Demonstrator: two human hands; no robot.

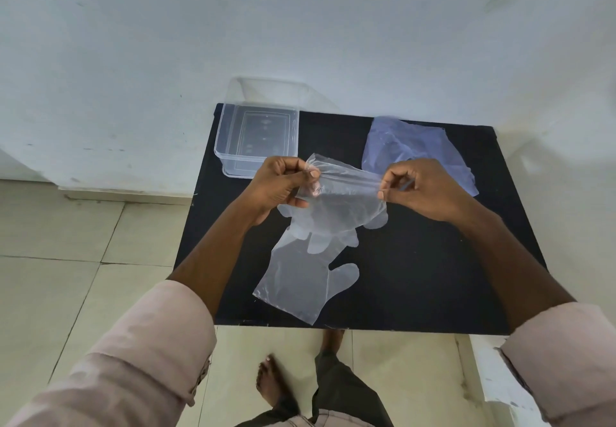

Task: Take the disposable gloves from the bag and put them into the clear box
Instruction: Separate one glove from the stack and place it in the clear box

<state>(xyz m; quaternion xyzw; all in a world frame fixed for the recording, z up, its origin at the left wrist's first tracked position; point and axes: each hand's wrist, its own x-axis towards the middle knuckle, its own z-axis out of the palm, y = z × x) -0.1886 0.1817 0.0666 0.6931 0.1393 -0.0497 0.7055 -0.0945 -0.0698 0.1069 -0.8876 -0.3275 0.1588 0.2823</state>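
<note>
Both hands, left hand (283, 181) and right hand (421, 186), pinch opposite cuff corners of glove (343, 200) stretched mid-frame above desk (433, 276). Second glove (300, 280) lies below. Bag (413, 146) upper right; clear box (256, 136) upper left, looks empty. Risk: thin film clings, slips, snags box rim.

thin clear plastic film gloves (301, 280), glossy rigid clear plastic box (256, 141), matt black tabletop (433, 276).
</note>
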